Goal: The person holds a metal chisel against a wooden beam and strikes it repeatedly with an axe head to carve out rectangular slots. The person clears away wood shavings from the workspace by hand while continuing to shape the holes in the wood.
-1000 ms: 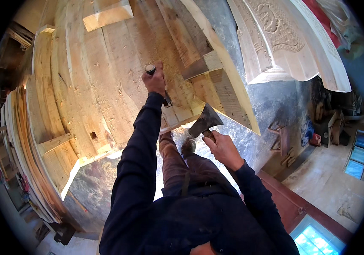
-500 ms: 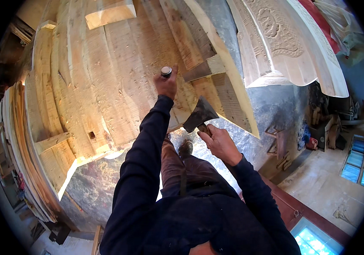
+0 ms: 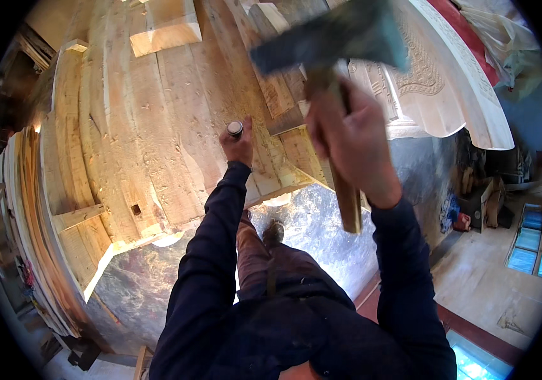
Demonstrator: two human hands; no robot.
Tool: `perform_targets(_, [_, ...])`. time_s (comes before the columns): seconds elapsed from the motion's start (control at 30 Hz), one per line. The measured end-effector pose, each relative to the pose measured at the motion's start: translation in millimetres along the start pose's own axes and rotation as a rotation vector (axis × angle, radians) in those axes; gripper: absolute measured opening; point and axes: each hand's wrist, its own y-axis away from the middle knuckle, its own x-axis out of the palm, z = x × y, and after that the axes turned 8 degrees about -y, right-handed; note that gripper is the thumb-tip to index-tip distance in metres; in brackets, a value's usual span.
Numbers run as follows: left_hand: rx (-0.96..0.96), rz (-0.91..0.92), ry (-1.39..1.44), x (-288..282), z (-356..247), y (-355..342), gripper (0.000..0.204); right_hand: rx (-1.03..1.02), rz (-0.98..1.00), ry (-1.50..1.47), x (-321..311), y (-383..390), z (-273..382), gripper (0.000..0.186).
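My left hand (image 3: 238, 148) is closed around an upright tool, most likely a chisel (image 3: 235, 128), seen end-on so that only its round, ringed handle top shows. Its lower end is hidden against the broad plank panel (image 3: 147, 126). Raised high on the right, my right hand (image 3: 356, 142) grips the wooden handle of a hatchet (image 3: 328, 41). The dark head is blurred by motion and lies across the upper middle of the view. It stands clear of the chisel, above and to its right.
A wooden block (image 3: 166, 39) lies on the panel's far part. Beyond its right side rests a pale carved board (image 3: 432, 82). Stacked planks (image 3: 36, 221) stand at the left. Paned windows (image 3: 537, 237) show at the right, and a shiny grey floor (image 3: 321, 221) lies below.
My right hand has lifted the hatchet up from near the panel's edge. My left hand, still on the chisel, has shifted slightly left and nearer.
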Motion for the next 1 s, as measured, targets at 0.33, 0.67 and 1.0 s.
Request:
perform_targets(0.33, [0.171,-0.016,0.031,0.6,5.9,15.2,0.039,-0.169,0.251,0.554,49.8,-16.9,-90.3,0.019])
perform_targets(0.67, [0.132,0.029,-0.025,-13.8,5.0,16.2,0.036,-0.477,-0.001,0.241,57.7,-65.5,20.8,0.025])
perform_targets(1.0, [-0.221,-0.186,0.451,-47.2,16.2,-15.8,0.02,0.093,0.143,0.37,38.8,60.7,-80.5,0.03])
